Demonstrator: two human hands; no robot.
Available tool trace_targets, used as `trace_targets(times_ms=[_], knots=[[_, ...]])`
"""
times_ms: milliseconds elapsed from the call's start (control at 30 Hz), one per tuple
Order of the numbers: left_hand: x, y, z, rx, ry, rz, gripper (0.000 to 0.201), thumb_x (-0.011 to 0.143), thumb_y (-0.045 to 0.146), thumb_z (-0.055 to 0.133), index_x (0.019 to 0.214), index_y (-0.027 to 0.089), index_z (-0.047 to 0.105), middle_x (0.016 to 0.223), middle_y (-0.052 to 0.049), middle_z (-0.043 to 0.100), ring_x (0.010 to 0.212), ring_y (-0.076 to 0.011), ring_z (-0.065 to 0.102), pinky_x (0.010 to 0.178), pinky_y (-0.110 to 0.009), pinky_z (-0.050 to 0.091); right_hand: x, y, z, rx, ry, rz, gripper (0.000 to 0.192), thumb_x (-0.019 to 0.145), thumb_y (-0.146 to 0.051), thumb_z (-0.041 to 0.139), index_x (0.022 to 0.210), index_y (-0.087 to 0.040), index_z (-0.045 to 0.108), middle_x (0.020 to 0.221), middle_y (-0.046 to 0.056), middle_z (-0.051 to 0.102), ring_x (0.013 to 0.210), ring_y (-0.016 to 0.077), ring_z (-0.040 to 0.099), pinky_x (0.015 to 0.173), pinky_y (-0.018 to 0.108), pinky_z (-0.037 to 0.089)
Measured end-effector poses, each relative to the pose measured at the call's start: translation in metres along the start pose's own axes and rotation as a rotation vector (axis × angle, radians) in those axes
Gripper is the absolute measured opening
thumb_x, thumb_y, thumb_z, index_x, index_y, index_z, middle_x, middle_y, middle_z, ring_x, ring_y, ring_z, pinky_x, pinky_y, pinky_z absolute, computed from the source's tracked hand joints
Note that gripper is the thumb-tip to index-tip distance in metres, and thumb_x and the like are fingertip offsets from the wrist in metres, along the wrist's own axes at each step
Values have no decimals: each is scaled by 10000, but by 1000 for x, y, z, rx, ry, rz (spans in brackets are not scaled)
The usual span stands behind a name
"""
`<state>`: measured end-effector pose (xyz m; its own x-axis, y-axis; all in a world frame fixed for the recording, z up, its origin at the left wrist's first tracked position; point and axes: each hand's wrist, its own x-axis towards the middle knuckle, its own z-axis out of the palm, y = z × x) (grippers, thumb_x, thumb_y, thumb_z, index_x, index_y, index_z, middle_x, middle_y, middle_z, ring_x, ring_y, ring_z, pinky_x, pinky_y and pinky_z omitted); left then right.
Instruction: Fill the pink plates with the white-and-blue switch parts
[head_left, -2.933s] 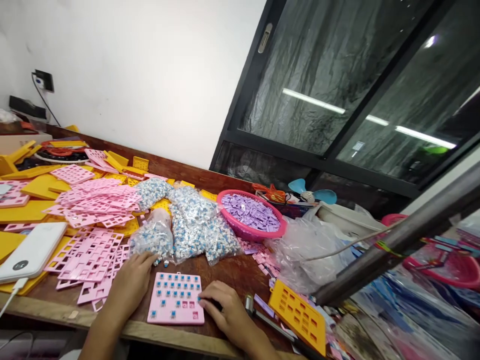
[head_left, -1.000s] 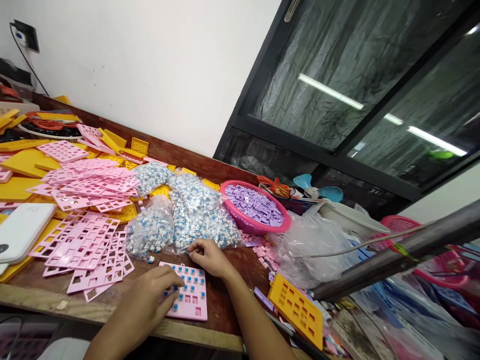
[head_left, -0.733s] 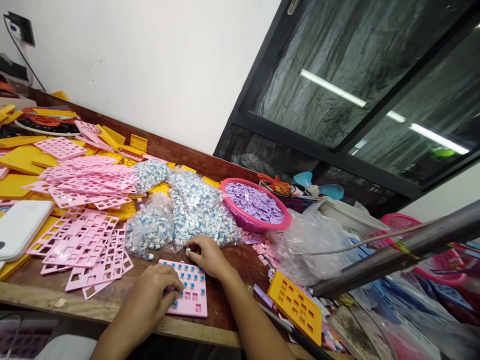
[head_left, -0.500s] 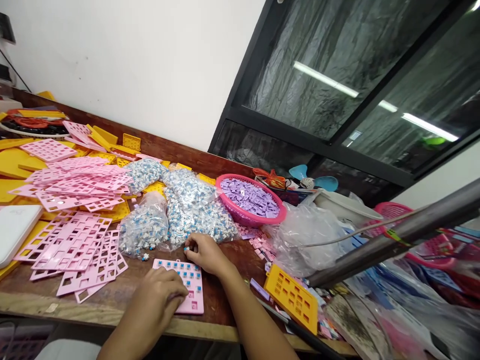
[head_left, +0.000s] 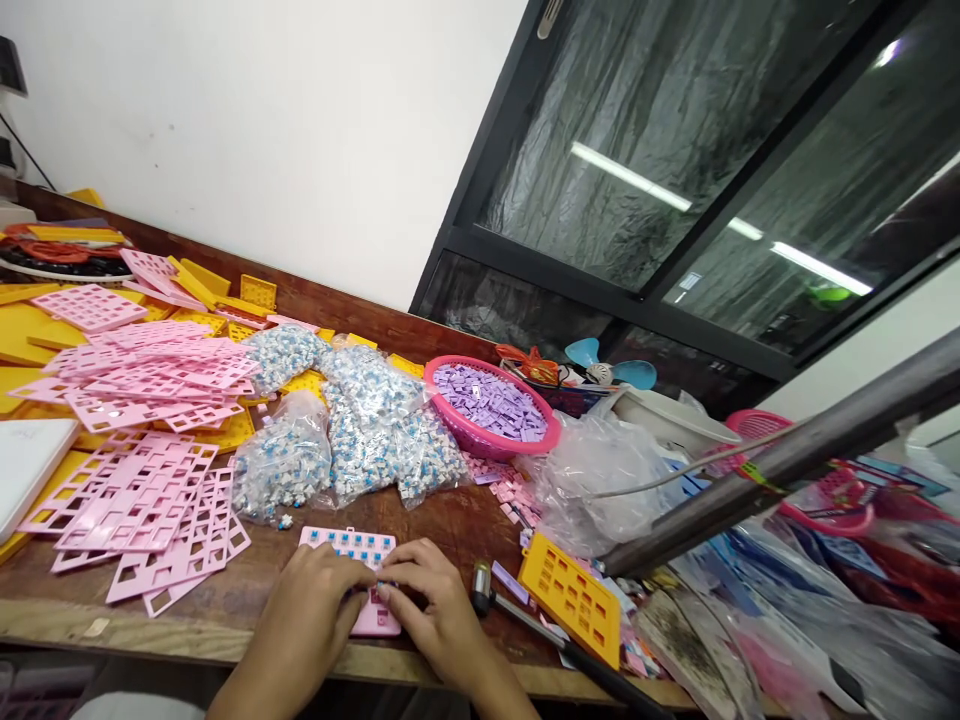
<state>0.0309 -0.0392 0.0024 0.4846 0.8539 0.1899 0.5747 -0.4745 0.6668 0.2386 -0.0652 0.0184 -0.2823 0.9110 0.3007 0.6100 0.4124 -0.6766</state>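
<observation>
A pink plate (head_left: 361,624) with square openings lies on the bench near its front edge. Small blue-topped switches (head_left: 346,540) sit in rows across its far part; some nearer openings are bare. My left hand (head_left: 319,600) covers the plate's left side, with its fingers curled and pressed together; what they grip is hidden. My right hand (head_left: 431,600) rests over the right side, its thumb and fingertips pinched on a small switch, mostly hidden, near the left fingertips. Behind the plate lie clear bags (head_left: 390,430) full of blue-and-white switches, and a few loose switches (head_left: 285,522).
Stacked pink plates (head_left: 142,490) and yellow plates fill the left. A pink basket (head_left: 431,375) of purple pieces stands behind the bags. To the right are a hammer-like tool (head_left: 481,590), a yellow plate (head_left: 571,600), plastic bags (head_left: 600,480) and a slanting dark pole (head_left: 750,475).
My right hand has come from beside the bags down to the pink plate, with a small blue piece at its fingertips. It now meets my left hand, which stays on the plate.
</observation>
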Motion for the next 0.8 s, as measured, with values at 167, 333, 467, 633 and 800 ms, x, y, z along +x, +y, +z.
trace_targets(times_ms=[167,333,467,633,800], knots=[[-1,2,5,81,58,-11,306,916,140,602,1142,294,738,1084,-55,770,1025,-279,659,891,-399,458,-8,7,15,17,68,34,139,952,-259,701,1039,-277,808,977,59,748,952,232,650,862,376,506],[-3,7,14,264,50,44,279,963,136,527,1060,286,742,928,-55,770,915,-265,670,821,-387,436,-7,9,13,54,98,-30,88,937,-249,724,958,-268,806,929,50,790,903,234,670,875,399,507],[-4,14,15,310,52,50,276,944,87,504,984,242,728,893,-64,771,919,-274,674,869,-420,425,-7,9,13,53,79,-35,83,935,-277,728,928,-273,811,947,58,784,936,246,664,860,402,510],[-4,-4,-3,80,131,83,220,946,217,567,1090,270,724,1030,-67,759,981,-271,653,876,-413,467,-6,12,15,20,60,-39,98,950,-324,719,943,-280,807,910,54,785,897,240,677,849,408,506],[-4,-55,-29,162,362,-54,308,983,224,445,1097,242,731,1116,-80,734,1017,-266,646,912,-431,488,-7,20,18,-71,67,-96,78,942,-335,732,925,-286,790,886,40,795,872,243,677,832,418,485]])
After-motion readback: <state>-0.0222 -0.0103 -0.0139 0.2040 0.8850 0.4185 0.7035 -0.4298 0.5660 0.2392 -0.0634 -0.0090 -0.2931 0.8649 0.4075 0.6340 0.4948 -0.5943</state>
